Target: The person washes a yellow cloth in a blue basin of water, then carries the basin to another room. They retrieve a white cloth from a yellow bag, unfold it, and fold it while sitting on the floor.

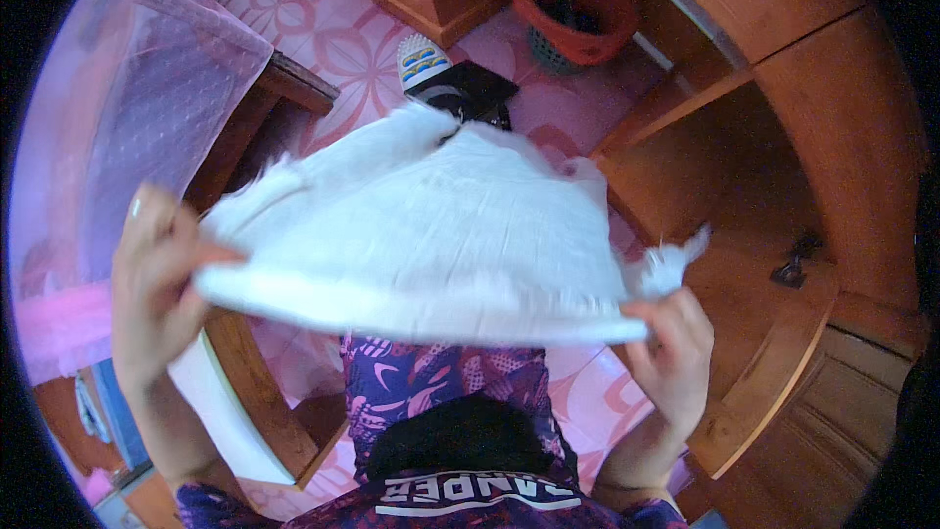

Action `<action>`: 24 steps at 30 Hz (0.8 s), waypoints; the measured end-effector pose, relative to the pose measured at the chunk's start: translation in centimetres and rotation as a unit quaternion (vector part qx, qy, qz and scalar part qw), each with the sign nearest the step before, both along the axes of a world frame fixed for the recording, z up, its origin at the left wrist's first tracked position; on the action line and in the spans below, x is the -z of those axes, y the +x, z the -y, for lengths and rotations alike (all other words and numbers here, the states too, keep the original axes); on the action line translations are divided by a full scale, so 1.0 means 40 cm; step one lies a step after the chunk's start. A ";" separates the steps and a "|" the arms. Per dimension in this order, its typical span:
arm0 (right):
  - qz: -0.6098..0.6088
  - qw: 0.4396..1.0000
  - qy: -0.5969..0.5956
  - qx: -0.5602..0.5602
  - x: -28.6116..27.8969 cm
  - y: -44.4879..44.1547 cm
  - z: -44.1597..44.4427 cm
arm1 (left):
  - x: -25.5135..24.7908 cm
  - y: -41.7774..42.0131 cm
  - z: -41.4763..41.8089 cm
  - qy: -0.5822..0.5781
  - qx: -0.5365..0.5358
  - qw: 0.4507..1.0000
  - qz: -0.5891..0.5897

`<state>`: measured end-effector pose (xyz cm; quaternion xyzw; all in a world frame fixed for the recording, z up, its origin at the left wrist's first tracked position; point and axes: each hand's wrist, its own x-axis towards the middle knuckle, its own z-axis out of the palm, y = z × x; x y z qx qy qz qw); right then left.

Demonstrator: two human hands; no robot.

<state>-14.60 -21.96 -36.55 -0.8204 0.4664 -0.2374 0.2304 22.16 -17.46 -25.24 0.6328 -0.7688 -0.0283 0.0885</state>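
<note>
A white cloth (pixel 455 235) with frayed edges is stretched between my two hands in front of my body, partly blurred. At its left corner my left hand (pixel 165 272) pinches the near edge between thumb and fingers. My right hand (pixel 672 345) grips the right end of that same edge, and a frayed tip of cloth sticks up beside it. The far part of the cloth spreads away from me over the tiled floor. What lies beneath the cloth is hidden.
Ahead on the pink patterned floor (pixel 367 66) are a white studded object (pixel 422 62), a black object (pixel 481 88) and a red-rimmed basket (pixel 580 44). A bed with a pink-purple cover (pixel 169 88) stands left. Wooden furniture (pixel 712 162) with an open compartment stands right.
</note>
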 end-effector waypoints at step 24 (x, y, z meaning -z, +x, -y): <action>-0.002 0.982 0.175 0.069 0.318 0.015 -0.150 | 0.266 0.024 -0.213 0.159 -0.060 0.982 -0.084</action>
